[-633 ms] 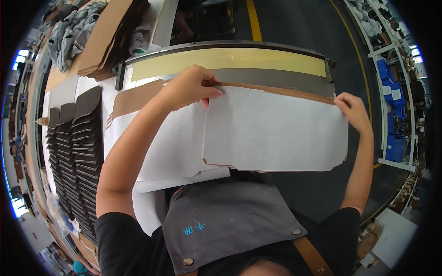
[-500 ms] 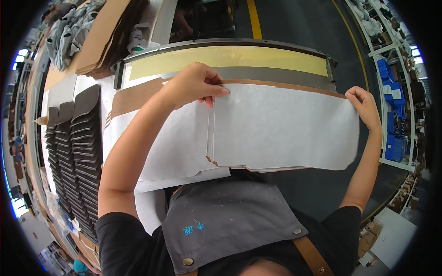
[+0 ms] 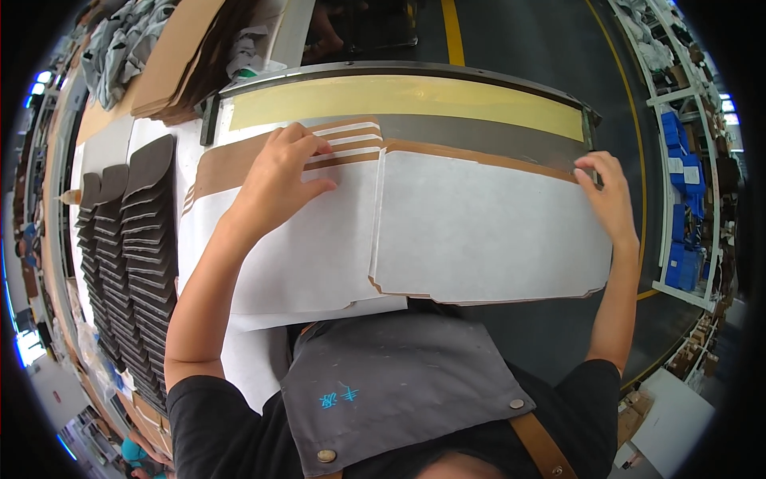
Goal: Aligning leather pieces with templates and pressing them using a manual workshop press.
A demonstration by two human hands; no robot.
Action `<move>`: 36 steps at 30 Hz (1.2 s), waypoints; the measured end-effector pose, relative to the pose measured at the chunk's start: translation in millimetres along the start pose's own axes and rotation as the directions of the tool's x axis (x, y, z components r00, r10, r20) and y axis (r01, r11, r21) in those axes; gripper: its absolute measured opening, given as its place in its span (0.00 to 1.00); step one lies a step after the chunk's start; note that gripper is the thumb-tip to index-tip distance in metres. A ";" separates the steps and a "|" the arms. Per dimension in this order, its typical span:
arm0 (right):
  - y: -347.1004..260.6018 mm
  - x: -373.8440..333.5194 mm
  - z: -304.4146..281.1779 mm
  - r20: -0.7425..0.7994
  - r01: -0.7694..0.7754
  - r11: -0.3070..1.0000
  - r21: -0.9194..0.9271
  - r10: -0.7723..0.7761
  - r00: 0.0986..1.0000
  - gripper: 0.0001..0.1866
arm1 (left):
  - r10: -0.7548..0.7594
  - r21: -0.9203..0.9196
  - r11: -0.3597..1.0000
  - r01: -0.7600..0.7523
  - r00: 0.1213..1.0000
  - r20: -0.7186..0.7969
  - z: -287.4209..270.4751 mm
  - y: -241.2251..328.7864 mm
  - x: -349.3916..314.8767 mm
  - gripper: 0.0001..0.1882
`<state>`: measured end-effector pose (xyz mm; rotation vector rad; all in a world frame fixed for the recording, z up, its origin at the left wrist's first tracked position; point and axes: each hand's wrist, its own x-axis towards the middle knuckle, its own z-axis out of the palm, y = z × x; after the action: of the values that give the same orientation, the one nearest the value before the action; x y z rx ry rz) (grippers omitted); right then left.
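Observation:
Spread out just above the left stack of white-faced sheets [image 3: 307,247], my left hand [image 3: 279,180] holds nothing, thumb and fingers apart. Brown upper edges show on that stack, stepped like stripes by its right corner. Beside it lies the right white sheet [image 3: 491,227], brown-bordered along the top, with more layers visible under its lower edge. My right hand [image 3: 608,195] is at that sheet's upper right corner, its thumb and forefinger curled with a small gap between them. Whether those fingertips touch the sheet is hard to see.
Beyond the sheets runs a metal-framed ledge with a yellow strip [image 3: 407,97]. Dark grey foam-like pads [image 3: 148,231] stand in overlapping rows at left. Brown boards [image 3: 179,60] are stacked at far left. Shelving with blue bins [image 3: 682,184] stands across the floor at right.
My left hand has let go of the right sheet's upper left corner and moved left, uncovering the striped brown edges. The right sheet now lies lower, and my right hand's pinch has loosened.

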<state>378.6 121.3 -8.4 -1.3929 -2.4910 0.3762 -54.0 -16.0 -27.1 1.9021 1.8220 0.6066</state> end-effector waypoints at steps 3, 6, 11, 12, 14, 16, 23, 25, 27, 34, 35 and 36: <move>-54.6 16.6 27.3 0.011 0.120 0.974 0.193 -0.124 0.992 0.08 | 0.064 0.046 0.997 -0.064 0.998 0.015 -2.4 -2.2 -3.5 0.19; -102.5 32.1 53.0 0.061 0.276 0.909 0.312 -0.310 0.949 0.11 | 0.048 0.032 0.998 -0.050 0.997 0.065 -4.2 -1.0 2.0 0.18; -151.8 52.4 87.9 -0.001 0.396 0.843 0.363 -0.425 0.905 0.14 | -0.068 -0.056 0.995 0.077 0.985 0.156 -5.2 1.6 9.8 0.11; -157.0 56.3 95.5 -0.024 0.404 0.835 0.374 -0.427 0.904 0.14 | -0.021 -0.097 0.995 0.031 0.995 0.103 -5.2 2.4 7.7 0.09; -169.7 60.7 100.5 -0.050 0.415 0.827 0.380 -0.429 0.902 0.15 | 0.028 -0.135 0.991 -0.022 0.999 0.045 -10.7 7.3 1.1 0.06; -185.4 59.7 97.6 -0.051 0.448 0.784 0.431 -0.474 0.879 0.15 | 0.092 -0.256 0.963 -0.080 0.995 0.035 -31.9 15.3 -11.2 0.05; -248.0 36.9 79.4 -0.168 0.466 0.531 0.708 -0.514 0.841 0.10 | 0.268 -0.291 0.924 -0.249 0.963 0.025 -60.4 5.6 -44.4 0.06; -255.3 30.0 72.0 -0.135 0.476 0.529 0.703 -0.558 0.819 0.09 | 0.293 -0.298 0.914 -0.276 0.956 0.013 -63.5 1.2 -46.9 0.07; -261.9 19.8 68.6 -0.215 0.623 0.536 0.570 -0.634 0.743 0.06 | 0.323 -0.306 0.901 -0.306 0.947 0.002 -69.6 -1.4 -49.0 0.09; -295.1 1.8 27.3 -0.356 0.572 0.339 0.747 -0.522 0.775 0.09 | -0.132 0.075 0.990 0.119 0.973 0.192 -132.5 -60.0 -86.6 0.14; -291.8 3.2 11.6 -0.299 0.506 0.358 0.785 -0.497 0.814 0.10 | -0.190 0.101 0.979 0.176 0.970 0.150 -142.0 -64.5 -90.0 0.13; -282.6 11.7 0.3 -0.305 0.501 0.343 0.795 -0.487 0.818 0.09 | -0.258 0.124 0.962 0.245 0.960 0.107 -150.8 -68.8 -93.1 0.11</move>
<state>149.6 -11.8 90.8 -0.1816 -1.9946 1.2267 -201.8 -104.8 53.2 1.6935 2.0100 0.3017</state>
